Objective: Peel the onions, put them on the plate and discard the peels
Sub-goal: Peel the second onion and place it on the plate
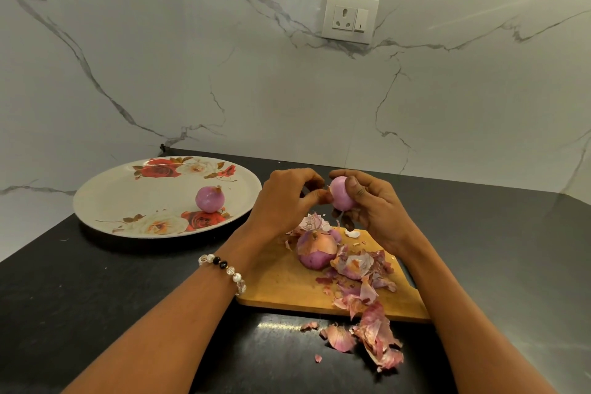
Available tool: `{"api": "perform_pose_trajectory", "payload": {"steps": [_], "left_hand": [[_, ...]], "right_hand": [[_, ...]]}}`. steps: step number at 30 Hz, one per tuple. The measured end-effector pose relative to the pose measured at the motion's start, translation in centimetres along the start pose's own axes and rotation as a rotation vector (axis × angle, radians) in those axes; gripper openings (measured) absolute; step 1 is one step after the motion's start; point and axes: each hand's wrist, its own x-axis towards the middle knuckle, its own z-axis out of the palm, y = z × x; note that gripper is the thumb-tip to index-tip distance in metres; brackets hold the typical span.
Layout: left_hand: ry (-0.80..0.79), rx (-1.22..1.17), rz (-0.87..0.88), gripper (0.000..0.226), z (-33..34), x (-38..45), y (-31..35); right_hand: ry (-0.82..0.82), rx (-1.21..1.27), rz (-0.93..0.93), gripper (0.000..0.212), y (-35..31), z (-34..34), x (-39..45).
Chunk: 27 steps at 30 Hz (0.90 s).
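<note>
My right hand [372,201] grips a mostly peeled purple onion [339,193] above the wooden cutting board [284,281]. My left hand [284,198] pinches a bit of skin at the onion's left side. One peeled onion [210,199] lies on the flowered white plate [128,198] at the left. A partly peeled onion [315,249] with brown skin on top sits on the board. Loose peels [358,265] cover the board's right part, and more peels [374,336] have spilled onto the black counter in front of it.
The black counter [96,297] ends at a marble wall with a socket and switch [350,17]. The counter's left edge runs close to the plate. A beaded bracelet [224,267] is on my left wrist.
</note>
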Motion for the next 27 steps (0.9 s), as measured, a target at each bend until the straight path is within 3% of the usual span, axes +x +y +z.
{"api": "perform_pose_trajectory", "payload": {"steps": [8,13,18,20,23,27], "left_hand": [[0.059,0.0,-0.022,0.009,0.1,-0.5,0.3],[0.001,-0.216,-0.32,0.022,0.5,-0.7,0.6],[-0.071,-0.656,-0.572,0.031,0.1,-0.4,1.7],[-0.033,-0.591,-0.533,0.029,0.0,-0.3,1.6],[0.068,-0.289,-0.318,0.021,0.2,-0.3,0.9],[0.043,-0.304,-0.23,0.035,0.2,-0.6,1.3]], "right_hand": [[-0.025,-0.053,0.002,0.031,0.1,0.7,-0.1],[-0.076,-0.031,-0.017,0.032,0.1,0.6,-0.2],[-0.095,0.355,0.016,0.035,-0.5,0.3,0.0],[-0.078,0.391,0.008,0.035,-0.5,0.3,0.2],[-0.052,0.301,-0.004,0.035,-0.3,0.2,0.2],[-0.033,0.098,-0.032,0.031,0.1,-0.1,0.2]]}}
